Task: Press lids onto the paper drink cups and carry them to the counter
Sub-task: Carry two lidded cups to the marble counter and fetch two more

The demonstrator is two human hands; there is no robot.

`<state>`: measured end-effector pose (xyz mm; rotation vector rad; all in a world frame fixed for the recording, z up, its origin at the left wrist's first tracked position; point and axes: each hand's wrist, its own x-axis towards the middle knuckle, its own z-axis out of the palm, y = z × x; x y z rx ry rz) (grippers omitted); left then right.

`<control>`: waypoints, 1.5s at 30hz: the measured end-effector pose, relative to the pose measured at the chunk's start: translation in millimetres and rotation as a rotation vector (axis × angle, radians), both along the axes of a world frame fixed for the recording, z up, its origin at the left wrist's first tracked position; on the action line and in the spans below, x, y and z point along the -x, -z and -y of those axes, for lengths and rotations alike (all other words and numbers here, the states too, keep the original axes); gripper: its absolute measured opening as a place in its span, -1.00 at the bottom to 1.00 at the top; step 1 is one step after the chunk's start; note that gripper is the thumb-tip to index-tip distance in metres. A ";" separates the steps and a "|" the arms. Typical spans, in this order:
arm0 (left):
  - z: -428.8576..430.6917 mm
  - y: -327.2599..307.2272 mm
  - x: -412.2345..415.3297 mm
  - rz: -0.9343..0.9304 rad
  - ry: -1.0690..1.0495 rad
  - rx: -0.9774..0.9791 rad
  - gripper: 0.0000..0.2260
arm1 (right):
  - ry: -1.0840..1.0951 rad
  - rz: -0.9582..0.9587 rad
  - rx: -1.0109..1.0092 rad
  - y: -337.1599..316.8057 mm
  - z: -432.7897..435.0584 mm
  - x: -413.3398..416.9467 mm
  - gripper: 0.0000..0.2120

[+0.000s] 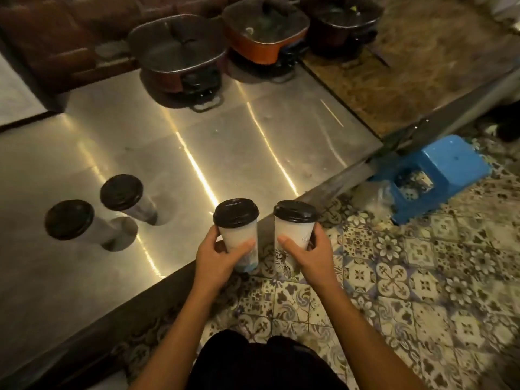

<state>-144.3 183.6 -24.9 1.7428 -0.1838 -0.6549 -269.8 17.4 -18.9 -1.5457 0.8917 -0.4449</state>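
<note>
The person is standing at the edge of a steel counter [225,142] and is holding one paper cup in each hand. The left hand [222,256] is wrapping around the lower half of the left cup [239,237], with the thumb lying across its front and the fingers behind it. The right hand [309,249] is gripping the right cup [294,232] in the same way, thumb in front, fingers curling around the far side. Both cups are white, are standing upright and are wearing black lids [235,212]. The left cup is hanging just over the counter edge, and the right cup is hanging over the patterned floor tiles [408,277], just beside the edge. The two held cups are near each other but are not touching.

Two more lidded cups [92,220] are standing on the counter to the left, close together, well apart from the hands. At the back of the counter three pots [177,52] with lids are sitting in a row. A blue stool [439,170] is standing on the floor to the right of the counter.
</note>
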 end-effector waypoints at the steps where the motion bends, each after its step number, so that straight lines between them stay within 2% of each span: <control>1: 17.5 -2.8 15.0 -0.010 0.035 0.000 -0.28 | 0.042 0.004 -0.010 -1.9 11.9 21.9 -0.54; 4: 70.3 -9.4 68.6 -0.017 0.151 -0.001 -0.27 | 0.160 0.013 -0.020 -6.5 47.5 94.1 -0.58; 9: 154.0 -18.9 176.9 -0.042 0.374 0.031 -0.51 | 0.373 0.019 -0.017 -10.3 93.7 224.9 -0.50; 16: 240.2 -20.3 315.7 -0.093 0.679 0.042 -0.56 | 0.701 0.054 -0.036 -16.6 116.4 387.4 -0.42; 24: 312.2 -24.7 438.7 -0.073 1.087 -0.008 -0.56 | 1.067 0.142 -0.043 -15.0 110.6 510.7 -0.56; 27: 340.7 -26.8 486.2 -0.088 1.261 0.006 -0.59 | 1.230 0.167 -0.031 -16.3 111.0 548.6 -0.45; 31: 382.5 -27.4 549.5 -0.103 1.450 0.022 -0.51 | 1.415 0.173 -0.010 -20.8 116.9 597.4 -0.49; 35: 425.3 -30.3 620.1 -0.139 1.645 0.004 -0.32 | 1.599 0.180 0.010 -25.7 128.6 648.3 -0.47; 45: 492.2 -69.5 797.4 -0.202 2.129 0.029 -0.28 | 2.012 0.174 0.177 -55.5 141.4 757.9 -0.42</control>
